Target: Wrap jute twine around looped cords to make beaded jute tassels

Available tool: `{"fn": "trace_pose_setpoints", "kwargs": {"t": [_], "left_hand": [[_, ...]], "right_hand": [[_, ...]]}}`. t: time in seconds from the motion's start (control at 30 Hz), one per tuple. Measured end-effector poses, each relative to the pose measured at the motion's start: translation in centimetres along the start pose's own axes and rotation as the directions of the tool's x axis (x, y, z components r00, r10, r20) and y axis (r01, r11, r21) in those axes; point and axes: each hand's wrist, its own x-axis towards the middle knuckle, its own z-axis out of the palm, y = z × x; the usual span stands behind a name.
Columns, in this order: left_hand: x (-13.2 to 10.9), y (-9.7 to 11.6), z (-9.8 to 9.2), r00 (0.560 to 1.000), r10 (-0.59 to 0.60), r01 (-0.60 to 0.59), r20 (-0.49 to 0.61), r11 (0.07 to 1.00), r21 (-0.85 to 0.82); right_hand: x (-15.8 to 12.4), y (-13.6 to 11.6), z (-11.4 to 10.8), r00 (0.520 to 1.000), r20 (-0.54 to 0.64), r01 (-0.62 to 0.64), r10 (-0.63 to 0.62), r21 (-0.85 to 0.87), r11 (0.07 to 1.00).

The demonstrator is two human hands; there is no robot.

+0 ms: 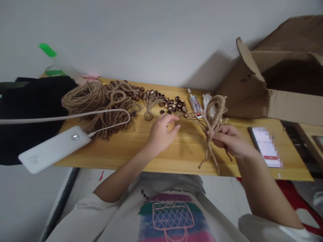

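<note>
My right hand (pixel 228 139) grips a bundle of brown twine (pixel 215 112) at its knot, with a wrapped loop standing up above the fingers and loose strands hanging below. Over the table's middle, my left hand (pixel 164 132) is held with its thumb and fingers apart and nothing between them. Beyond it lie several halved brown nut shells or seeds (pixel 175 104) and a small looped twine tassel (pixel 148 116). A glue tube (pixel 194 102) rests behind the bundle, next to crumpled white material (pixel 208 101).
On the left are a large twine coil (pixel 87 97), more twine pieces (pixel 108 122), a white power bank (pixel 55 149) with a cable, and black cloth (pixel 30 114). A phone (pixel 266 146) lies right of my hand. An open cardboard box (pixel 242 84) stands at the back right.
</note>
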Motion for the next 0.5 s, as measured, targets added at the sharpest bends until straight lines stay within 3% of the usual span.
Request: {"fn": "trace_pose_setpoints", "kwargs": {"t": [0.13, 0.27, 0.37, 0.5], "left_hand": [[0.1, 1.3, -0.2, 0.955, 0.282, -0.28, -0.097, 0.959, 0.034], [0.0, 3.0, -0.4, 0.904, 0.426, -0.425, -0.038, 0.905, 0.028], [-0.4, 4.0, 0.0, 0.923, 0.382, -0.381, 0.038, 0.924, -0.046], [-1.5, 4.3, 1.5, 0.982, 0.109, -0.079, 0.155, 0.978, -0.192]], "right_hand": [[0.1, 0.1, 0.3, 0.998, 0.064, -0.007, 0.0, 0.104, 0.995], [0.0, 0.1, 0.6, 0.994, 0.089, 0.05, -0.057, 0.076, 0.996], [-0.2, -0.3, 1.1, 0.99, 0.097, 0.096, -0.101, 0.054, 0.994], [-0.5, -1.2, 2.1, 0.987, 0.055, 0.148, -0.152, 0.071, 0.986]]}}
